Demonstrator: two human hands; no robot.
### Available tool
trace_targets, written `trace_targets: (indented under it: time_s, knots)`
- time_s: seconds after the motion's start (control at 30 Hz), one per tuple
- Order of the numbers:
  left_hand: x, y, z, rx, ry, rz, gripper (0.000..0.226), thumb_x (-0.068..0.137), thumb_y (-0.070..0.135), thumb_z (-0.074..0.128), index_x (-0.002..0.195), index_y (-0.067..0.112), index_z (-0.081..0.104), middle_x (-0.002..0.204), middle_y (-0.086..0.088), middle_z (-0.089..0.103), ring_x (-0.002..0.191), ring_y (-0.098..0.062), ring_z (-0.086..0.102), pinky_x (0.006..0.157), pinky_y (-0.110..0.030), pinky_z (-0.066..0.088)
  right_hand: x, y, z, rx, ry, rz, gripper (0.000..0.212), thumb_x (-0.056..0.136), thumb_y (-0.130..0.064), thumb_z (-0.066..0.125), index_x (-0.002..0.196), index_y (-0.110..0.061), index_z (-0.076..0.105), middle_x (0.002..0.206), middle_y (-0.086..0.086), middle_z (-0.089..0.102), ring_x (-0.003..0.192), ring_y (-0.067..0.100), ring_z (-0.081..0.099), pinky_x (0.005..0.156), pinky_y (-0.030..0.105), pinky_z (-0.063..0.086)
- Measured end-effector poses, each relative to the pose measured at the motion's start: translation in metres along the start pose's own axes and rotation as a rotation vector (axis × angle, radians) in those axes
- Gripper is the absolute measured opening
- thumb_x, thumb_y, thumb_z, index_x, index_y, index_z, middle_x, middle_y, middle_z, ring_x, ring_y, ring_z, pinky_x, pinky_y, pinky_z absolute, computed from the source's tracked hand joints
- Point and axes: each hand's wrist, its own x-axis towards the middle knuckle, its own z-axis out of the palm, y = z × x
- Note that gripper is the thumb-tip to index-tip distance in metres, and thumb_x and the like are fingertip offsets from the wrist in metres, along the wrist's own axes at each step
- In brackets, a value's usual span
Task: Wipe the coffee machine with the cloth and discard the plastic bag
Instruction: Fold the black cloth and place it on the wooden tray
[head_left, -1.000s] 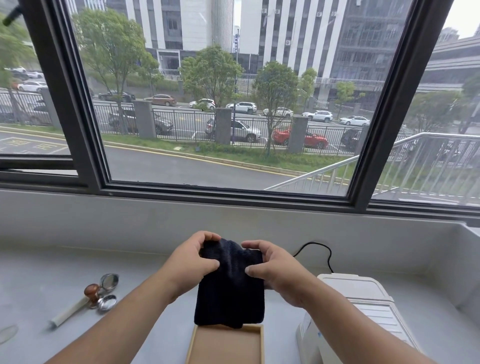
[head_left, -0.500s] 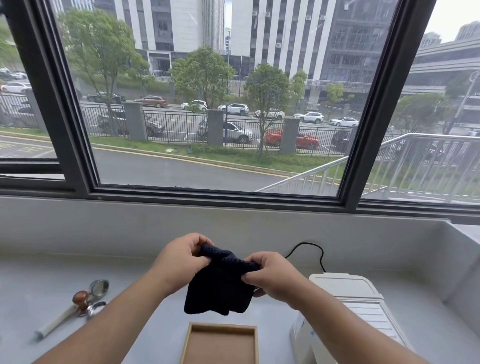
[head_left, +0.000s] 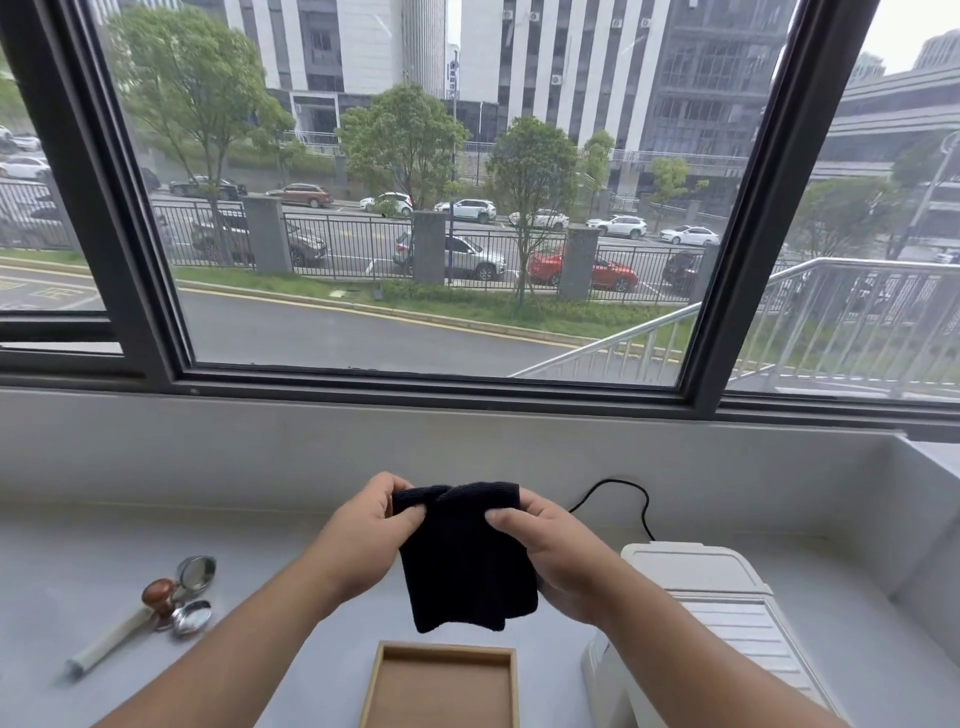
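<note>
**Dark cloth held up over the pale counter**

Pale grey counter (head_left: 519, 639) runs under a wide dark-framed window (head_left: 156, 291) that looks out on a road, parked cars, trees and tall buildings. At your far left on the counter lies a portafilter (head_left: 150, 608) with a white handle, and touching it a tamper (head_left: 159, 593) with a brown knob. Your left hand (head_left: 358, 540) comes next, raised above the counter, thumb and fingers pinching the upper left corner of the cloth (head_left: 467, 561). That cloth is black, ribbed and folded, and it hangs in a soft rectangle between your hands, clear of the surface. Directly below it, at the near edge, sits a shallow wooden tray (head_left: 441, 686) with a light rim and a brown floor. Your right hand (head_left: 556, 551) pinches the upper right edge of the cloth, thumb in front and fingers curled behind. Just beside that forearm stands the coffee machine (head_left: 727, 608), white with a ribbed top, partly hidden by your arm. A black cable (head_left: 636, 499) loops up from behind it against the grey wall.
</note>
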Motion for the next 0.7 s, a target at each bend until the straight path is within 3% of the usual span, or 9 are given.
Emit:
trace_targets:
  time_s: [0.13, 0.27, 0.33, 0.43, 0.57, 0.7]
  knots:
    - [0.004, -0.007, 0.006, -0.159, -0.014, -0.046, 0.016, 0.104, 0.041, 0.06, 0.113, 0.029, 0.06, 0.108, 0.005, 0.074, 0.104, -0.014, 0.067, 0.083, -0.031, 0.049, 0.003, 0.005, 0.006, 0.103, -0.002, 0.007, 0.027, 0.107, -0.02, 0.051, 0.126, -0.02, 0.07, 0.13, 0.016, 0.071, 0.123, 0.032, 0.067, 0.104, 0.05, 0.054]
    - [0.004, -0.012, 0.014, -0.488, -0.153, -0.117, 0.046, 0.094, 0.053, 0.071, 0.13, 0.025, 0.061, 0.122, 0.003, 0.077, 0.11, -0.012, 0.074, 0.082, -0.029, 0.057, 0.006, 0.012, 0.011, 0.245, -0.007, 0.043, 0.03, 0.11, -0.028, 0.048, 0.132, -0.021, 0.066, 0.135, 0.014, 0.069, 0.124, 0.033, 0.067, 0.092, 0.047, 0.059]
    - [0.003, -0.021, 0.017, -0.56, -0.254, -0.164, 0.055, 0.087, 0.056, 0.072, 0.132, 0.024, 0.064, 0.125, 0.0, 0.077, 0.115, -0.019, 0.074, 0.089, -0.039, 0.059, 0.009, 0.016, 0.013, 0.301, 0.0, 0.063, 0.031, 0.109, -0.031, 0.049, 0.133, -0.02, 0.066, 0.136, 0.014, 0.069, 0.124, 0.033, 0.067, 0.091, 0.048, 0.059]
    - [0.003, -0.035, 0.023, -0.637, -0.333, -0.202, 0.047, 0.091, 0.042, 0.073, 0.133, 0.021, 0.067, 0.129, -0.008, 0.075, 0.121, -0.03, 0.071, 0.107, -0.054, 0.052, 0.016, 0.025, 0.012, 0.331, 0.054, 0.101, 0.032, 0.109, -0.033, 0.048, 0.134, -0.019, 0.064, 0.134, 0.013, 0.07, 0.121, 0.032, 0.069, 0.09, 0.047, 0.06]
    - [0.005, -0.051, 0.034, -0.59, -0.183, -0.216, 0.027, 0.099, 0.021, 0.07, 0.126, 0.018, 0.068, 0.119, -0.008, 0.079, 0.109, -0.026, 0.076, 0.092, -0.044, 0.059, 0.022, 0.047, 0.002, 0.257, 0.077, 0.178, 0.027, 0.105, -0.023, 0.056, 0.131, -0.023, 0.064, 0.129, 0.009, 0.073, 0.117, 0.03, 0.071, 0.091, 0.048, 0.06]
    - [0.006, -0.077, 0.043, -0.481, -0.105, -0.268, 0.022, 0.098, 0.018, 0.07, 0.12, 0.02, 0.069, 0.112, -0.004, 0.081, 0.101, -0.022, 0.078, 0.088, -0.043, 0.062, 0.026, 0.079, -0.006, 0.049, 0.121, 0.293, 0.045, 0.091, -0.001, 0.061, 0.124, -0.031, 0.066, 0.118, 0.005, 0.078, 0.107, 0.032, 0.075, 0.079, 0.047, 0.063]
